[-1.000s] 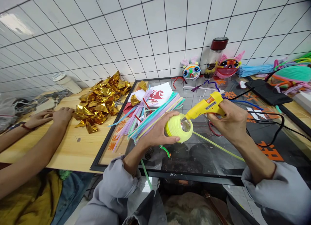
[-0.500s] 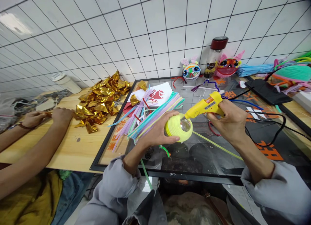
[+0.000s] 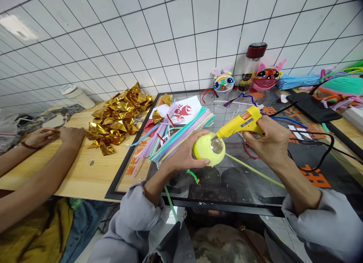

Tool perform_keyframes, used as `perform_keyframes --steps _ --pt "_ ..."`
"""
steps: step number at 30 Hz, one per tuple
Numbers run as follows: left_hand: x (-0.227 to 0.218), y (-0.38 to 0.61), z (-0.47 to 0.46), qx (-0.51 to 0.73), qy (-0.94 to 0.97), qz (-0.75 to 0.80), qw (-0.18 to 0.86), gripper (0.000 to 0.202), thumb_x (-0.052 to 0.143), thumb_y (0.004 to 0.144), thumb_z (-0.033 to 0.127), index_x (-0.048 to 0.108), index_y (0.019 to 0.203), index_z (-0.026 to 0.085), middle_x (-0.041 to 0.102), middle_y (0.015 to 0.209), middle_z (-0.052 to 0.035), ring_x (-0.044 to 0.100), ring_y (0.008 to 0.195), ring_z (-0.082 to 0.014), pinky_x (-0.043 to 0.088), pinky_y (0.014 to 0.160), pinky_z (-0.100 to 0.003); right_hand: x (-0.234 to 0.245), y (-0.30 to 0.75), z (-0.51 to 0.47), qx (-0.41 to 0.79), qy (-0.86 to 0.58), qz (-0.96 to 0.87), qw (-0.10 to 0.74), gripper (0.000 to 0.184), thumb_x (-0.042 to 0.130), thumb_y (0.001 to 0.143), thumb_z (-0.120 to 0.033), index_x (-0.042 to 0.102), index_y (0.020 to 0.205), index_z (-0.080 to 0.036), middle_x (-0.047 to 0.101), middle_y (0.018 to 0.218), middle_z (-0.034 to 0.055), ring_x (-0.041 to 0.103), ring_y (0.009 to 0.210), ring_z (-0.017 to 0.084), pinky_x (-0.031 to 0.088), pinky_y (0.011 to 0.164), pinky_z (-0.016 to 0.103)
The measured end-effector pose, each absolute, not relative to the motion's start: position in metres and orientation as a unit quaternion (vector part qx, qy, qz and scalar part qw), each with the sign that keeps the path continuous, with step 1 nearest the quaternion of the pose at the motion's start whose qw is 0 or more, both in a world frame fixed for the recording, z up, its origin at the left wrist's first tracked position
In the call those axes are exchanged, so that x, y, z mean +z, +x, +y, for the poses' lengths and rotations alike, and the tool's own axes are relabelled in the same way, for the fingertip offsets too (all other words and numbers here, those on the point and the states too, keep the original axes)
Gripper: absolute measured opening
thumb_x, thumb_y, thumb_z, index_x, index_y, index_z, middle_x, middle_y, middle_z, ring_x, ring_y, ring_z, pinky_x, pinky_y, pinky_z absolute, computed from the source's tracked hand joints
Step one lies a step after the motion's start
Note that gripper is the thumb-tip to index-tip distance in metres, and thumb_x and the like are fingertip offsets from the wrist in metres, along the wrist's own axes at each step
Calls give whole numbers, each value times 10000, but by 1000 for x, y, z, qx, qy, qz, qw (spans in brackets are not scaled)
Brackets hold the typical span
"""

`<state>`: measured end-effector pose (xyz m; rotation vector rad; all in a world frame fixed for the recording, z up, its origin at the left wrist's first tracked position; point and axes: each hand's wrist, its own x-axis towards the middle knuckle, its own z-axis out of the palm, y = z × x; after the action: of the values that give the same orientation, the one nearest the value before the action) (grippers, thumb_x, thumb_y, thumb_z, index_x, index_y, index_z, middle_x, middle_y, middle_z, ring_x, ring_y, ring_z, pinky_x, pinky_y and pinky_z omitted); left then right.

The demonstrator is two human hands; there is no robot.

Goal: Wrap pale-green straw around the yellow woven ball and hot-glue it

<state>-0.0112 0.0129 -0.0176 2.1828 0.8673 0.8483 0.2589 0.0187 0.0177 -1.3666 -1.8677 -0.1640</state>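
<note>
My left hand (image 3: 188, 151) is wrapped round a clear ball wound with yellow pipe cleaner (image 3: 204, 151), its bare round opening turned up to the right. From the ball a loose yellow strand (image 3: 255, 169) trails right across the board. A yellow hot glue gun (image 3: 240, 123) is gripped in my right hand (image 3: 270, 140), its nozzle at the rim of the opening. Whether the tip touches the ball I cannot tell. Just behind my left hand lies a bundle of pastel pipe cleaners (image 3: 184, 132).
Gold foil pieces (image 3: 121, 108) are heaped to the left, near another person's hands (image 3: 70, 136). Two animal-faced balls (image 3: 223, 83) and a red-lidded bottle (image 3: 251, 68) stand by the tiled wall. Black cable (image 3: 314, 142) loops at right; a black-framed board (image 3: 120, 172) lies underneath.
The glue gun and my right hand have shifted very slightly right. My left hand keeps its hold on the ball almost unmoved.
</note>
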Motion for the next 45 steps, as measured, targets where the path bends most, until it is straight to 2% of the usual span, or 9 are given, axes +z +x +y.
perform_keyframes --steps 15,21,25,27,29,32,36,42,45 --pt "-18 -12 13 318 828 334 319 835 796 749 453 413 1448 205 473 1515 -167 466 1425 -366 342 1235 -556 15 257 20 -37 -524 -744 413 296 547 784 -272 292 632 -273 431 579 -11 414 538 157 284 552 324" --pt "-18 -11 12 321 826 337 318 825 797 749 451 422 1445 216 481 1514 -158 474 1423 -365 347 1236 -550 9 262 26 -36 -578 -694 428 284 583 739 -307 319 640 -268 437 586 -24 404 542 147 298 556 314" --pt "-19 -12 12 319 825 343 316 830 796 749 442 416 1452 217 470 1528 -158 473 1426 -364 348 1236 -547 -3 272 37 -41 -637 -678 364 241 622 790 -392 446 701 -253 553 726 38 519 688 207 360 605 322" --pt "-19 -12 13 319 824 343 318 843 799 740 447 415 1456 222 468 1533 -161 471 1425 -374 346 1233 -558 -10 278 44 -43 -660 -670 337 219 634 805 -427 559 798 -222 603 797 81 564 766 250 384 628 336" --pt "-19 -12 13 322 824 341 318 845 799 739 445 418 1458 219 475 1528 -166 477 1417 -380 347 1227 -566 -16 283 50 -45 -690 -654 306 295 647 813 -455 633 916 -179 640 844 112 591 803 279 388 631 341" --pt "-18 -12 12 324 823 341 318 834 792 745 440 423 1456 208 486 1517 -171 485 1410 -378 351 1223 -566 -21 287 56 -47 -731 -636 241 384 638 844 -450 669 1036 -119 679 941 167 622 830 299 375 627 341" --pt "-19 -12 12 332 811 360 319 831 797 730 431 432 1437 191 494 1506 -168 492 1405 -364 362 1221 -549 -24 288 60 -34 -750 -642 152 412 593 897 -443 672 1083 -84 689 1031 240 636 801 303 342 607 349" --pt "-22 -12 13 351 785 388 332 832 795 717 425 436 1430 189 501 1499 -156 496 1398 -352 377 1208 -527 -14 280 52 -100 -713 -683 118 380 521 969 -398 685 1060 -68 684 1049 251 636 937 350 382 687 378" --pt "-22 -11 14 360 779 397 324 832 794 714 432 435 1423 188 512 1478 -151 502 1387 -348 379 1206 -526 0 261 31 -94 -645 -752 100 306 497 986 -331 708 1016 -112 691 1069 206 641 959 318 410 712 369"
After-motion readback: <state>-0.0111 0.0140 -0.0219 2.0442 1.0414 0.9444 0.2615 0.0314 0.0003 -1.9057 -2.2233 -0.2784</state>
